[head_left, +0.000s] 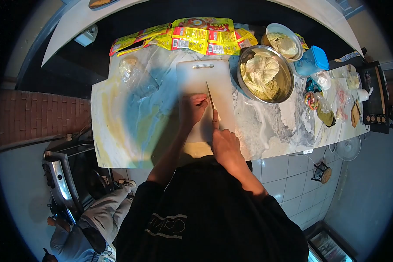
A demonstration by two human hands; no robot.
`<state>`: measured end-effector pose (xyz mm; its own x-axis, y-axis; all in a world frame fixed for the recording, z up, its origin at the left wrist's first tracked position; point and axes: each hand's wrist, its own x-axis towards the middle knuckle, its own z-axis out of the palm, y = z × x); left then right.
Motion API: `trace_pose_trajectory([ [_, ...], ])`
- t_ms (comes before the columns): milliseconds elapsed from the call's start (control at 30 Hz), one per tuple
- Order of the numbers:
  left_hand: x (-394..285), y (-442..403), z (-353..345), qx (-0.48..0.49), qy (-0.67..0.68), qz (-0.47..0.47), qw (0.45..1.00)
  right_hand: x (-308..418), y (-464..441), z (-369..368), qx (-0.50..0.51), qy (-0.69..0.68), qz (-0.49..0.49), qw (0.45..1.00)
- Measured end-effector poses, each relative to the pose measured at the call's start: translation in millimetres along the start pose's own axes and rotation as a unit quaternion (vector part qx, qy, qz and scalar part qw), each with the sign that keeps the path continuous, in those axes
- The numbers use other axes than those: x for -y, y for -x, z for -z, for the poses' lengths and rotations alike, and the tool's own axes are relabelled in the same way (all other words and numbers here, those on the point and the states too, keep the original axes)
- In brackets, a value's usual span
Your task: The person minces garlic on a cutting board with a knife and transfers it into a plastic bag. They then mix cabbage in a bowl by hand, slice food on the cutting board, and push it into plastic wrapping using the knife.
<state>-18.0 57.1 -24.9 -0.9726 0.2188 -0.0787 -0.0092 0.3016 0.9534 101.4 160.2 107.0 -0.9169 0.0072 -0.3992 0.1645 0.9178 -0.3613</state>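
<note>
My right hand (226, 146) grips a knife (210, 94) by its handle, the index finger stretched along its top. The blade points away from me over a white cutting board (191, 77) with a slot handle at its far end. On the left of the blade, my left hand (195, 108) rests over the board with its fingers curled in close to the knife. Whatever lies under those fingertips is too small and shaded to make out. Right of the board stands a metal bowl (287, 89) with pale cabbage leaves (262, 67) and shredded greens inside.
Yellow noodle packets (190, 41) line the back of the marbled table (270, 139). A white bowl (298, 54) and a blue lidded container (312, 60) stand at the back right. A clear plastic bag (137, 81) lies left. Behind on the left, a person (105, 214) sits.
</note>
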Motion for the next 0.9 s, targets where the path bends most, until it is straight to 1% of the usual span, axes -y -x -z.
trace_pose_trajectory([
  [67, -1.7, 0.5, -0.6, -0.001, 0.012, 0.02, 1.0, 2.1, -2.5, 4.6, 0.011, 0.013, -0.003, 1.0],
  [133, 0.8, 0.3, -0.7, 0.002, 0.014, 0.018, 1.0, 6.0, -4.6, 11.0, 0.024, 0.027, -0.006, 0.999],
  [200, 6.0, -0.5, -1.2, 0.005, 0.016, 0.016, 1.0, 9.9, -6.2, 16.4, 0.055, -0.025, -0.045, 0.997],
  [233, 9.5, -1.2, -1.8, 0.005, 0.02, 0.014, 1.0, 11.0, -6.5, 15.2, 0.057, -0.024, -0.046, 0.997],
  [400, 0.0, -0.3, -0.1, 0.005, 0.015, 0.016, 1.0, 11.6, -7.8, 11.2, 0.047, -0.005, -0.043, 0.998],
  [500, 0.8, -1.0, -0.7, 0.005, 0.042, -0.004, 0.999, 8.8, -8.3, 18.2, 0.051, 0.004, -0.048, 0.998],
  [600, -4.6, 1.7, 0.9, -0.001, 0.019, 0.007, 1.0, 9.1, -2.3, 29.2, 0.075, 0.004, -0.045, 0.996],
  [833, -5.0, 1.9, -0.2, -0.006, 0.015, 0.001, 1.0, 10.4, -0.2, 17.7, 0.064, 0.009, -0.047, 0.997],
  [900, -6.8, -3.9, -0.4, -0.014, 0.014, -0.001, 1.0, 9.3, -0.9, 16.2, 0.045, 0.051, -0.019, 0.997],
])
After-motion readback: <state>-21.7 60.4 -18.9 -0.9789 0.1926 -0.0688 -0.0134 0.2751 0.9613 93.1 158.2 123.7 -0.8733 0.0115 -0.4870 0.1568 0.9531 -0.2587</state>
